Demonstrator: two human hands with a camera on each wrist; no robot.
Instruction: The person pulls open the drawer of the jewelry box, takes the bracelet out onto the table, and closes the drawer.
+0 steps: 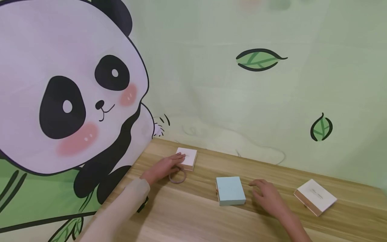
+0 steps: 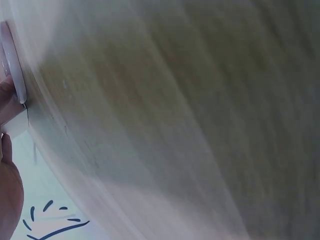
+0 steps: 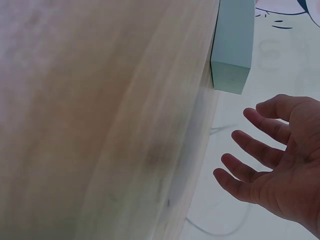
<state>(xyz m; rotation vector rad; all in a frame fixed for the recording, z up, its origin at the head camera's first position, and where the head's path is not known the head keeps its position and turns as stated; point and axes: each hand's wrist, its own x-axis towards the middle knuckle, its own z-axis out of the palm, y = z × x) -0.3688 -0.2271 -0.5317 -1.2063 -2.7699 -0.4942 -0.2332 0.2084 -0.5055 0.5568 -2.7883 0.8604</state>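
My left hand (image 1: 163, 168) reaches to a small white box (image 1: 190, 154) at the back left, its fingers stretched over the box's left part. Just in front of that box is a thin pale bangle (image 1: 177, 181). In the left wrist view, one fingertip overlaps the bangle (image 2: 15, 65), and the rest of this hand is mostly cut off. To the right of a light-blue box (image 1: 230, 190), my right hand (image 1: 269, 198) hovers with nothing in it. The right wrist view shows its fingers (image 3: 262, 155) spread and loosely bent, apart from the blue box (image 3: 232, 45).
Another white box (image 1: 315, 196) with small printing sits turned at an angle on the right of the wooden table (image 1: 187, 215). Behind the table's back edge hangs a green backdrop (image 1: 196, 84) with a large panda (image 1: 69, 50) and leaves.
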